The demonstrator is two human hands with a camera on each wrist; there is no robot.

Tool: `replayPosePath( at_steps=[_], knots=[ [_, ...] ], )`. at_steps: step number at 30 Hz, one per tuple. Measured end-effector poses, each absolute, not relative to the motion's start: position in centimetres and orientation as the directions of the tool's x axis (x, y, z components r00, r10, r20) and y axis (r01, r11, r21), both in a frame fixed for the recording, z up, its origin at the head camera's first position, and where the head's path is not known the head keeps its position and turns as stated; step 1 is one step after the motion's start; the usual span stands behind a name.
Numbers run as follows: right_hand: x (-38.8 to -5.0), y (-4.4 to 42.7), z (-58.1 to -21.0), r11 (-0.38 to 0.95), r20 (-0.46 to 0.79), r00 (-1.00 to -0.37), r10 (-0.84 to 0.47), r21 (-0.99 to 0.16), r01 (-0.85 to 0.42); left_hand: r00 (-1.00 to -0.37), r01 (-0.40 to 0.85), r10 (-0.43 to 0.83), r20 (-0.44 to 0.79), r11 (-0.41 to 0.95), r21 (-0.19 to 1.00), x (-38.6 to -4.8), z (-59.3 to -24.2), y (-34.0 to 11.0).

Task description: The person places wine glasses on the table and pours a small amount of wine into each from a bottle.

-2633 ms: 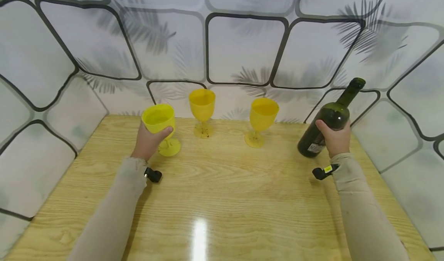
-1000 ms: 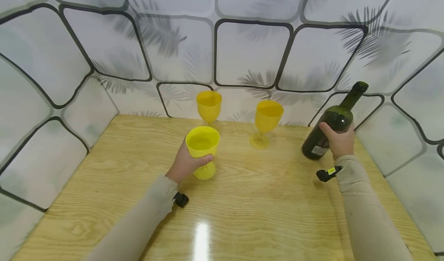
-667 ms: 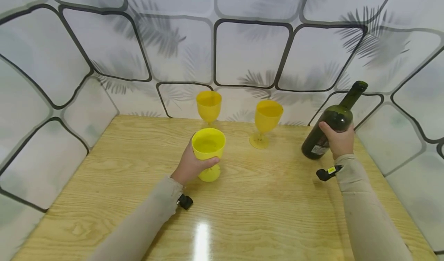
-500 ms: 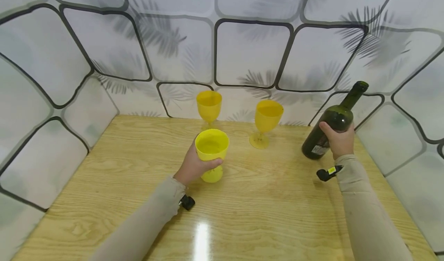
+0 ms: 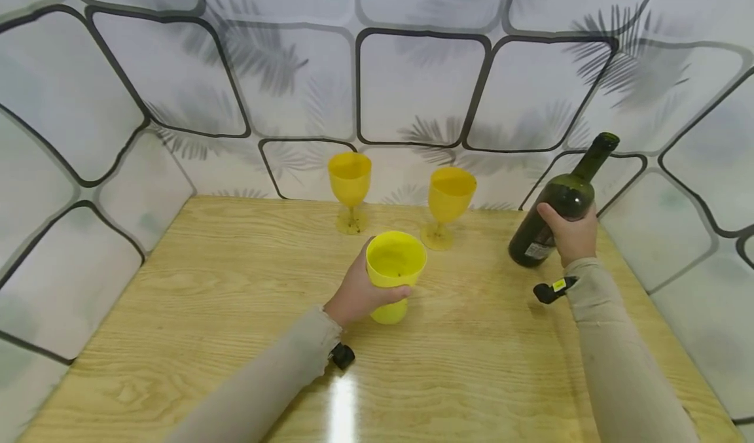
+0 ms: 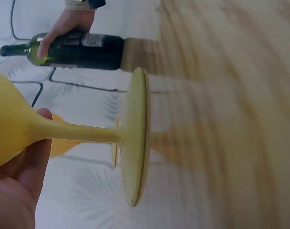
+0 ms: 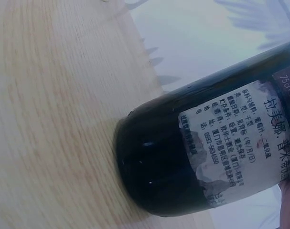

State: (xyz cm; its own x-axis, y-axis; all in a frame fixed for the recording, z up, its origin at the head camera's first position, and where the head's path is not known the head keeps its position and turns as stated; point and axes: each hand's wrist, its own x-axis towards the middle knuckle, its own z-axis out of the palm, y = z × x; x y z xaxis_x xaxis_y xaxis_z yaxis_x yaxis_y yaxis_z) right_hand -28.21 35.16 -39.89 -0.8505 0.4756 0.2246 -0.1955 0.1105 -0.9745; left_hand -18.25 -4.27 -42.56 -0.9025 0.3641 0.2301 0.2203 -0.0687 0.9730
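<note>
My left hand (image 5: 362,290) grips a yellow goblet (image 5: 396,260) round its bowl, thumb across the near side. In the left wrist view the goblet's stem and foot (image 6: 135,138) show close over the wood; whether the foot touches it I cannot tell. At the right, my right hand (image 5: 574,233) holds a dark green wine bottle (image 5: 568,194) round its body. Its base is at the table, and a torn white label (image 7: 235,143) shows in the right wrist view. Two more yellow goblets stand near the back, one left (image 5: 350,178) and one right (image 5: 450,194).
The wooden table (image 5: 206,312) runs back to a patterned wall (image 5: 421,89), with wall panels at both sides. The right rear goblet stands just behind the held one. A bright light reflection lies on the near middle of the table.
My left hand has carried its goblet from the table's left side rightward and nearer to me, past the left rear goblet. The right hand and the bottle have stayed in place.
</note>
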Motion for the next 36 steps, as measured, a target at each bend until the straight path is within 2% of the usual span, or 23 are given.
replayPosePath(
  at_steps=[7, 14, 18, 21, 25, 31, 36],
  knots=[
    [-28.4, 35.3, -39.7, 0.104, 0.249, -0.850, 0.464, -0.968, -0.227, -0.879, 0.209, 0.416, 0.232, -0.100, 0.973, -18.0, -42.5, -1.5],
    [-28.4, 35.3, -39.7, 0.119, 0.223, -0.855, 0.468, -0.975, -0.189, -0.827, 0.198, 0.516, 0.225, -0.107, 0.974, -17.4, -42.5, 1.6],
    [-28.5, 35.2, -39.6, 0.118, 0.217, -0.863, 0.456, -0.976, -0.183, -0.815, 0.217, 0.529, 0.238, -0.102, 0.971, -17.2, -42.5, 2.4],
    [-28.5, 35.2, -39.6, 0.119, 0.229, -0.861, 0.454, -0.973, -0.196, -0.808, 0.214, 0.541, 0.232, -0.097, 0.972, -17.2, -42.4, 2.3],
    [-28.5, 35.0, -39.6, 0.146, 0.251, -0.850, 0.463, -0.968, -0.206, -0.769, 0.196, 0.601, 0.215, -0.098, 0.976, -17.3, -42.4, 1.6],
    [-28.3, 35.0, -39.8, 0.170, 0.227, -0.866, 0.446, -0.971, -0.167, -0.721, 0.171, 0.671, 0.173, -0.070, 0.983, -17.5, -41.5, -0.1],
    [-27.9, 35.3, -39.9, 0.171, 0.217, -0.873, 0.437, -0.973, -0.157, -0.766, 0.221, 0.623, 0.161, 0.020, 0.975, -17.7, -40.3, -0.9]
  ],
)
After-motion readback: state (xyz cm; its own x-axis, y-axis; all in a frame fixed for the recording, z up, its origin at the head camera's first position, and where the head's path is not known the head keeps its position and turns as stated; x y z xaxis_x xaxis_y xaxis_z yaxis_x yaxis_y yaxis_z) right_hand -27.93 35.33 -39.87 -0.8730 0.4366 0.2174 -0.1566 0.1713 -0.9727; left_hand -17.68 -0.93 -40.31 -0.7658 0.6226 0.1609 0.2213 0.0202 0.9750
